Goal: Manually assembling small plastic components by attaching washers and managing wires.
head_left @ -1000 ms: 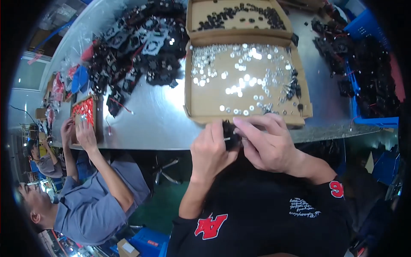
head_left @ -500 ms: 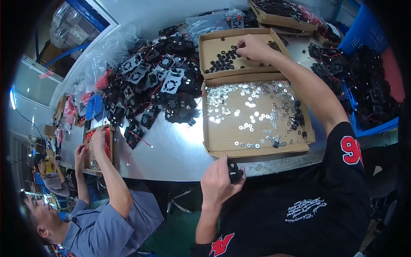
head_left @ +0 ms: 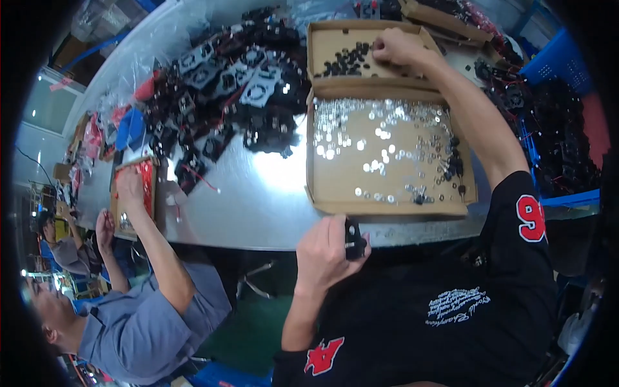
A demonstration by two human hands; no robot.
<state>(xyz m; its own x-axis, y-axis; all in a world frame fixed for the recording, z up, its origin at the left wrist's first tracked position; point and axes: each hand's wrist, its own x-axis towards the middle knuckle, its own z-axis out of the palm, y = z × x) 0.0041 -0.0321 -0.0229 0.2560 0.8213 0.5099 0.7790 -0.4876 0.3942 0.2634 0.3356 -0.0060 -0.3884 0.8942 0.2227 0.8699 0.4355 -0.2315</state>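
My left hand [head_left: 327, 253] is closed round a small black plastic part [head_left: 354, 240], held just off the near edge of the bench. My right hand [head_left: 401, 49] reaches into the far cardboard tray [head_left: 324, 39], its fingertips pinched together beside a scatter of small black rings [head_left: 348, 60]. Whatever may be between those fingertips is hidden. Nearer me lies a second cardboard tray [head_left: 335, 190], with many silver washers [head_left: 380, 134] spread over its bottom. Several dark shafted pieces [head_left: 454, 164] lie along that tray's right side.
Black fan assemblies with grey plates [head_left: 261, 87] are heaped on the metal bench [head_left: 258, 219] to the left. At the right stands a blue crate [head_left: 574, 201] full of black parts. A co-worker [head_left: 145, 316] at the left works over a box of red pieces [head_left: 147, 184].
The whole view has shifted, so the trays and bench appear higher. My right hand stays in the far tray, slightly further right over it. My left hand still holds the black part.
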